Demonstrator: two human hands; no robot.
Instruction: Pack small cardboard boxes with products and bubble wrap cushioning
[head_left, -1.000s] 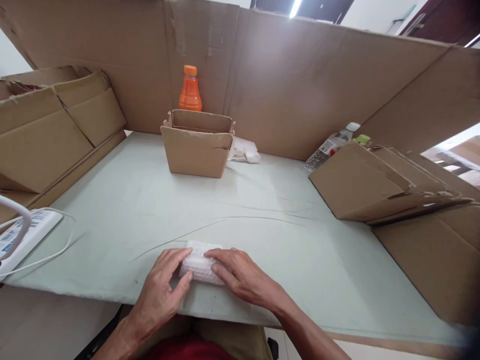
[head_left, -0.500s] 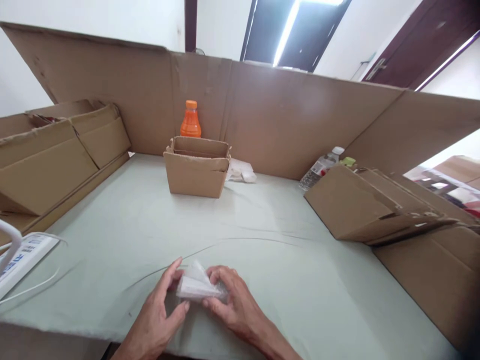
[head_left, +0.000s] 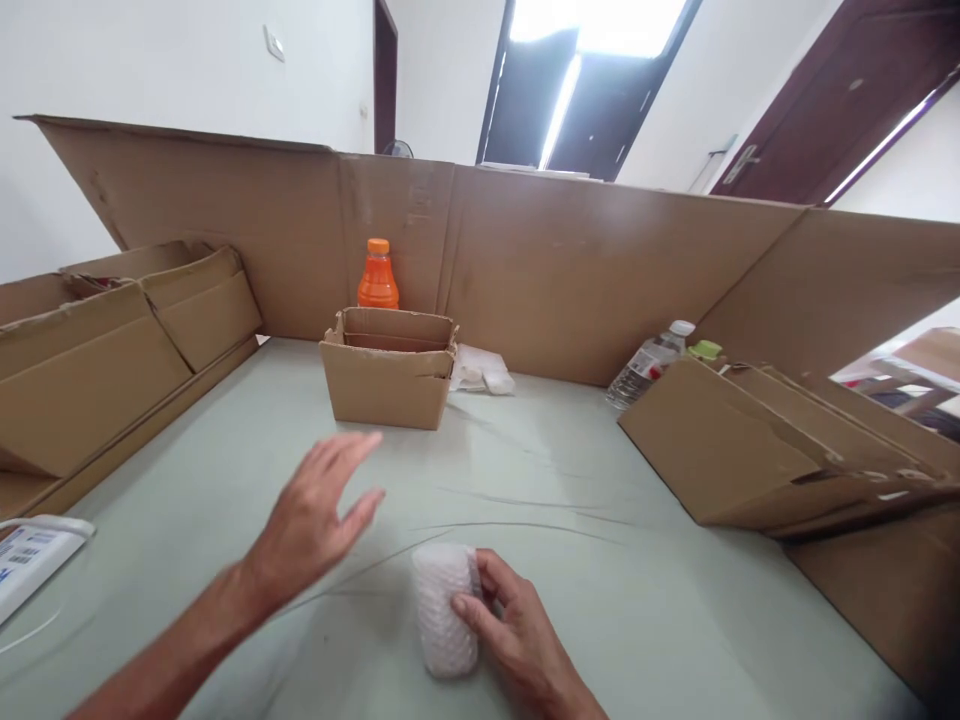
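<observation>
My right hand (head_left: 517,635) grips a small white bubble-wrapped package (head_left: 445,608), holding it on end on the pale green table (head_left: 585,560). My left hand (head_left: 319,515) is raised above the table with fingers stretched out and apart, holding nothing, and points toward a small open cardboard box (head_left: 388,382) farther back. An orange bottle (head_left: 377,275) stands behind that box.
A tall cardboard wall (head_left: 570,265) rings the table. Flattened boxes (head_left: 112,340) lean at the left and folded cardboard (head_left: 757,455) lies at the right. A clear water bottle (head_left: 649,362), a white bundle (head_left: 484,370) and a white power strip (head_left: 30,555) are also here.
My left hand let go of the package and rose toward the small box. My right hand turned the package upright and holds it alone. The camera tilted up.
</observation>
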